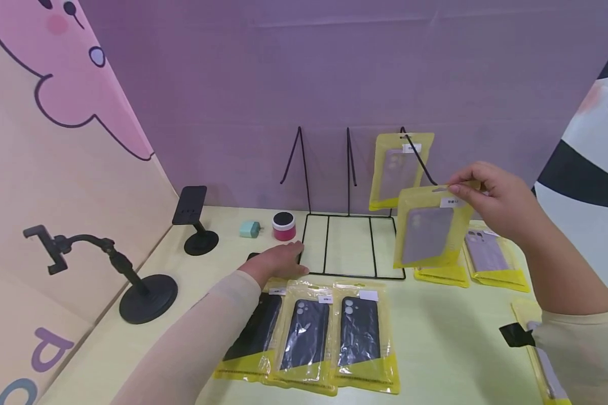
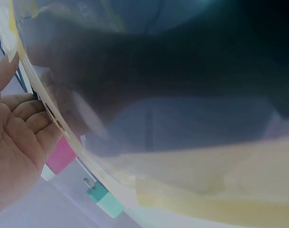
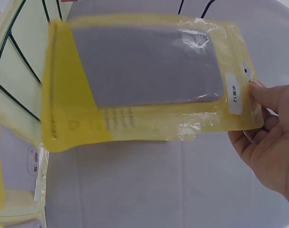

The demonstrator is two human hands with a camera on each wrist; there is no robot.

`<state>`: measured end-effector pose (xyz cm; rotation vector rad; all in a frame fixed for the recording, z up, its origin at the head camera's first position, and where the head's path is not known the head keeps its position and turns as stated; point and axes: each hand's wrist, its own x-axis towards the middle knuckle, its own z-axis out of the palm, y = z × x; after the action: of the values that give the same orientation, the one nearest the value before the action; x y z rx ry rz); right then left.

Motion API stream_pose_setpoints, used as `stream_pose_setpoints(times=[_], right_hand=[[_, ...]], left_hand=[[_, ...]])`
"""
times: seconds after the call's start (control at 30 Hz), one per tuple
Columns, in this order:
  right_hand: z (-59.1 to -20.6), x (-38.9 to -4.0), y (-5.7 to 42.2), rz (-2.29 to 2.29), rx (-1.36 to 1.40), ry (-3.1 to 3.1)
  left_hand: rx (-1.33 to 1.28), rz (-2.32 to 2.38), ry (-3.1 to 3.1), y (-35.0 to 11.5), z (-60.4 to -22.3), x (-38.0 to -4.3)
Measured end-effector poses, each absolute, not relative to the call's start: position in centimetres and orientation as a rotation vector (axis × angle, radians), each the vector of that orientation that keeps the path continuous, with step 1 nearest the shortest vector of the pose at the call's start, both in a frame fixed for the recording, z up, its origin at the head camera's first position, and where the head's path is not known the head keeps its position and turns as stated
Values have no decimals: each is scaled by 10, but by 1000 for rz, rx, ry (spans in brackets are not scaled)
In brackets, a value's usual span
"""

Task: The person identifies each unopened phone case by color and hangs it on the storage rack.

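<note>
In the head view my right hand point(image 1: 501, 197) pinches the top corner of a yellow-edged packaged phone case point(image 1: 428, 228), a purple one. Its hang hole is close to the front end of the rack's right hook point(image 1: 419, 157); whether they touch I cannot tell. The right wrist view shows the thumb and fingers at the labelled end of this phone case package point(image 3: 149, 71). Another purple phone case package point(image 1: 397, 174) hangs farther back on that hook. My left hand point(image 1: 278, 261), fingers extended, lies beside the left front of the black wire rack point(image 1: 354, 275), above dark phone case packages.
Dark phone case packages point(image 1: 309, 337) lie at the front middle. More purple ones point(image 1: 491, 253) lie on the right. Two black phone stands point(image 1: 149, 298) are at left, with a teal charger plug point(image 1: 250, 229) and a pink jar point(image 1: 284, 228) behind my left hand.
</note>
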<state>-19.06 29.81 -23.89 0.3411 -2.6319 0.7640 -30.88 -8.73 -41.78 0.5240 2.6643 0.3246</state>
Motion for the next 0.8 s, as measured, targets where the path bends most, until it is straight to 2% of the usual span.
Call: stream_pose_setpoints(times=[0.8], right_hand=[[-237,-244,293,887,214,-2696]], left_hand=[[499,312,2648,-86,-415,-307]])
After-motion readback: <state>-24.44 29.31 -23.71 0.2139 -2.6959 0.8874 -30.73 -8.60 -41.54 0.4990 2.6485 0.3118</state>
